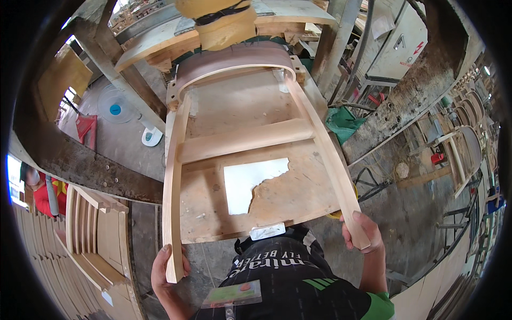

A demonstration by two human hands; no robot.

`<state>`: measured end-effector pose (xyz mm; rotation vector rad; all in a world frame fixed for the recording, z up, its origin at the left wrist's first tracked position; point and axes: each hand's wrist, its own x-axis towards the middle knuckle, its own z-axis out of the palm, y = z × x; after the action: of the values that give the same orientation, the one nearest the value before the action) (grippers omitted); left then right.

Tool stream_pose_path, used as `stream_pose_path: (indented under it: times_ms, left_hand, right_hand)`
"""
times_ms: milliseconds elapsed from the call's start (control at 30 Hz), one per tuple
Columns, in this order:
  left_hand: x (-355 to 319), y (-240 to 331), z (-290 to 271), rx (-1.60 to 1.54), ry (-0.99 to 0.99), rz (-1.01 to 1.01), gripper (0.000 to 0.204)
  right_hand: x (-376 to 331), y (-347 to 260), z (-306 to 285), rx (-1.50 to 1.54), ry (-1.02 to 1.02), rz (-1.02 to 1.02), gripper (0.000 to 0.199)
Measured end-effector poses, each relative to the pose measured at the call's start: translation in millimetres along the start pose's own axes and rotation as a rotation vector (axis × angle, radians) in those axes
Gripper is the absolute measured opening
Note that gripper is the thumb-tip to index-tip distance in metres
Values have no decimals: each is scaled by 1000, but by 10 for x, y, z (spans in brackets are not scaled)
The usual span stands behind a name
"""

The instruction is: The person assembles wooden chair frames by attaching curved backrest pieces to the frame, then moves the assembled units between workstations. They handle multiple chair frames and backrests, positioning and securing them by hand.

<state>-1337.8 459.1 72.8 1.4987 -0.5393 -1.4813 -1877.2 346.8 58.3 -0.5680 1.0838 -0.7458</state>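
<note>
A pale wooden chair back frame (246, 140) lies over the worn wooden worktable (213, 226). It has two long legs, a rounded crossbar and a curved top rail (234, 60) at the far end. My left hand (169, 266) is wrapped round the near end of the left leg. The near end of the right leg sits in the grip of my right hand (364, 232). The top rail rests against the far end of the table, below a yellow machine part (217, 24) with a dark band. A torn white sheet (250, 184) lies on the tabletop between the legs.
Heavy metal beams (384, 114) flank the table on both sides. On the floor at left stands a fan (114, 108). Stacked curved wooden parts (88, 229) are at lower left, near a person in red (45, 194). Several chair frames (458, 149) stand at right.
</note>
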Motion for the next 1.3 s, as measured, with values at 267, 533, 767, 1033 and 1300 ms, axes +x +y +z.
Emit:
stream_pose_path:
  times_ms: [267,533,767,1033,1300]
  left_hand:
    - [-9,-357,-333,77,-132,-246,64]
    - [325,-459,-517,-399,-62,-843,33]
    - [737,-610,-427,158,-204,-707,35]
    - [1547,-391,-219,1122,-244,-127,36]
    - [2682,86,891,1203,207,358,36]
  right_hand:
    - [-16,432,-282,9,-35,121,42]
    - [185,841,-507,-9,-42,238,42]
    - [-7,1386,-792,-176,-118,357,47]
    - [-121,2410,-1120,-850,14,321,60]
    - [649,1817,-408,-912,641,92,51]
